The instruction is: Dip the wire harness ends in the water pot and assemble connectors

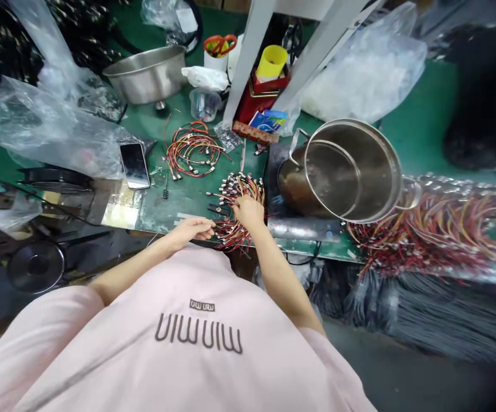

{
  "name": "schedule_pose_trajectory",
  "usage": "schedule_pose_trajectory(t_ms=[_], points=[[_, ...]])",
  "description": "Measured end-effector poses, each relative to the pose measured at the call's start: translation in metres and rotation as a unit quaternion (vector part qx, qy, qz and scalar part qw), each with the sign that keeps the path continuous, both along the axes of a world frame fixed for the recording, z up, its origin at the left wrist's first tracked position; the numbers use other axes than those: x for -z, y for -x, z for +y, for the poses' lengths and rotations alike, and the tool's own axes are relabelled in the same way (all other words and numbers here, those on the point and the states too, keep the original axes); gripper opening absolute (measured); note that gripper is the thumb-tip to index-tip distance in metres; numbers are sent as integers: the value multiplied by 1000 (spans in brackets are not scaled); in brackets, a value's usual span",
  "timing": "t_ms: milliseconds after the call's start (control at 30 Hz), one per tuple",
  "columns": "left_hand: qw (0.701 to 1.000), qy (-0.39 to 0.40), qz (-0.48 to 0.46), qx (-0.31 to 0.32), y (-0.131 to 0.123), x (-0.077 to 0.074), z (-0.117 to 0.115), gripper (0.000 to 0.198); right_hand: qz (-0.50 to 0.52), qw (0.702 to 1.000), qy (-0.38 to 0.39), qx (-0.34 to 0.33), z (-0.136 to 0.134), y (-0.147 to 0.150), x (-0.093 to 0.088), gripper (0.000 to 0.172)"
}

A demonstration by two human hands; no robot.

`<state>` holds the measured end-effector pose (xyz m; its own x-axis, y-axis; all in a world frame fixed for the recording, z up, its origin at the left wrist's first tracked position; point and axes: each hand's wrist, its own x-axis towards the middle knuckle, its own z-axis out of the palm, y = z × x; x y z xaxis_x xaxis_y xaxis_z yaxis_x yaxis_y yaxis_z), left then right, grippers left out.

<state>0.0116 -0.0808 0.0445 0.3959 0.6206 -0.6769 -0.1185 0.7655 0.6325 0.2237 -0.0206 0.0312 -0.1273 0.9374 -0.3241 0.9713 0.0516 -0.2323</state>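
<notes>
A dense bundle of red, yellow and black wires with small metal-ended connectors (235,184) lies near the front edge of the green bench. On top of it is my right hand (250,212), its fingers curled closed on some of the wires. My left hand (195,230) is just left of the bundle, with thumb and fingers pressed together; anything between them is too small to make out. A black-handled tool (219,210), perhaps snips or pliers, lies partly over the wires between the hands. Behind them rests a loose coil of similar wires (194,150).
Right of the bundle, a large steel pot (353,171) leans tilted on a dark plate. More wires (445,223) are heaped beyond it. A phone (135,165), plastic bags (59,129) and a steel bowl (147,74) stand left. A grey metal frame (250,57) rises behind.
</notes>
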Motion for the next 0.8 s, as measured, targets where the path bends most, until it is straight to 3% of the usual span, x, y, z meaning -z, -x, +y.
schedule_pose_trajectory(t_ms=[233,333,533,667,800], points=[[994,49,-62,73,-3,8,18,35,5,986,-41,162,11,6,9,26],[993,41,-65,89,-11,7,26,31,12,981,-29,193,19,1,17,27],[996,41,-56,57,-17,3,52,21,96,961,-35,257,29,-12,29,12],[997,51,-63,-9,-30,9,66,20,177,947,-147,225,16,-3,26,14],[985,92,-113,-89,-40,15,76,19,238,950,-186,78,-15,20,15,18]])
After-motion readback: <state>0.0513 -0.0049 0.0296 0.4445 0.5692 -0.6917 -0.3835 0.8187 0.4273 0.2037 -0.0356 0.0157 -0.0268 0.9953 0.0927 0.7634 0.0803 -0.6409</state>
